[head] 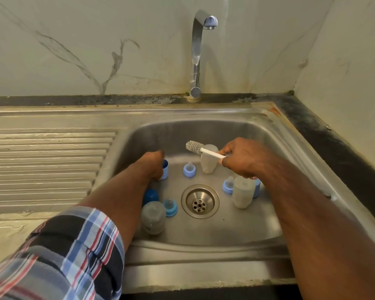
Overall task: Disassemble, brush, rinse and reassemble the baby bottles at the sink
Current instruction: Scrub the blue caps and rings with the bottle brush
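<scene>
Both hands are down in the sink (236, 234). The right hand (243, 159) pinches the white handle of the bottle brush (201, 148), bristles toward ten o'clock. The left hand (154, 167) curls around a blue cap (165, 169). Three clear bottles ring the drain (200, 201): twelve o'clock (208, 164), three o'clock (243, 193), eight o'clock (153, 216). Blue collars with teats lie among them.
</scene>
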A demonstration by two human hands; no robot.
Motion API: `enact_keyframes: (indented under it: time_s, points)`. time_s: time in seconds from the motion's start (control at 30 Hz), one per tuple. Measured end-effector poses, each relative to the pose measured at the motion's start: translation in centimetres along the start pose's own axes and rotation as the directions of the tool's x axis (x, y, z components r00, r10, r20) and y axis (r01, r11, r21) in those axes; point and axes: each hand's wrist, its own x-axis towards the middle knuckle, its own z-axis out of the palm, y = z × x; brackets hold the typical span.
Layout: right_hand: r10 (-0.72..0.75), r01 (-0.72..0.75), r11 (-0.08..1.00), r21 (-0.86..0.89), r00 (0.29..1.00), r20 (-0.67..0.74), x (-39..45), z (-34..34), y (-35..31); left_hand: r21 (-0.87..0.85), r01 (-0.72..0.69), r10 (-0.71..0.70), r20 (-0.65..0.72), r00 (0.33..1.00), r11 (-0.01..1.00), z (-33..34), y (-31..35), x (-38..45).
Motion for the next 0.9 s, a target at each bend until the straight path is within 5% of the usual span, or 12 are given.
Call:
enact_keyframes:
  time_s: [0.3,0.47,0.9]
  points:
    - [0.021,-0.022,1.000,-0.007,1.000,-0.020,-0.2,-0.1,0.0,0.005,-0.068,0.066,-0.321,0.945,0.998,-1.3,2.3,-1.2]
    - [0.042,-0.042,0.999,0.001,0.998,-0.039,-0.1,-0.1,0.1,0.034,-0.283,0.285,-0.183,0.941,0.958,-1.1,5.1,-1.5]
    - [0.047,-0.047,0.999,-0.007,0.998,-0.040,-0.1,0.1,0.1,-0.005,-0.312,0.312,-0.046,0.949,0.950,0.4,5.8,-0.7]
